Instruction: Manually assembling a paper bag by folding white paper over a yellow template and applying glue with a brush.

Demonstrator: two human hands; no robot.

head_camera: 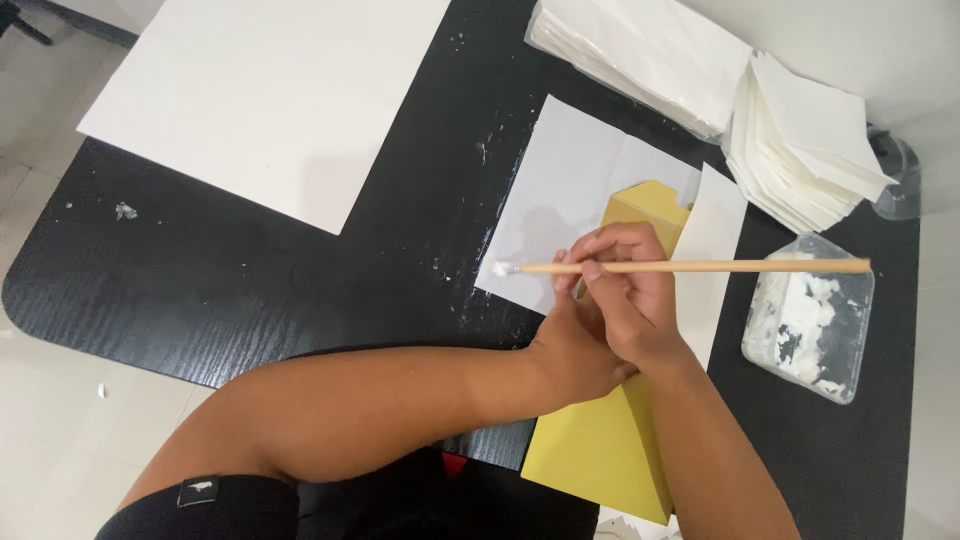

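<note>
The yellow envelope lies on the black table, nearest the person, over a white sheet. The left hand rests on it, mostly hidden under the right; I cannot tell its grip. The right hand pinches a brush above it, bristles left. Right of the envelope sits a glue tray; beyond, paper stacks; far left, a large sheet.

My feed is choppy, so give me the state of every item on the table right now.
brush: held level in the right hand, white paste on tip.
yellow paper bag: lying flat, left hand on it.
white sheet: flat under the bag.
paste tub: open, smeared white.
large white board: flat.
paper stacks: piled, fanned.
</note>
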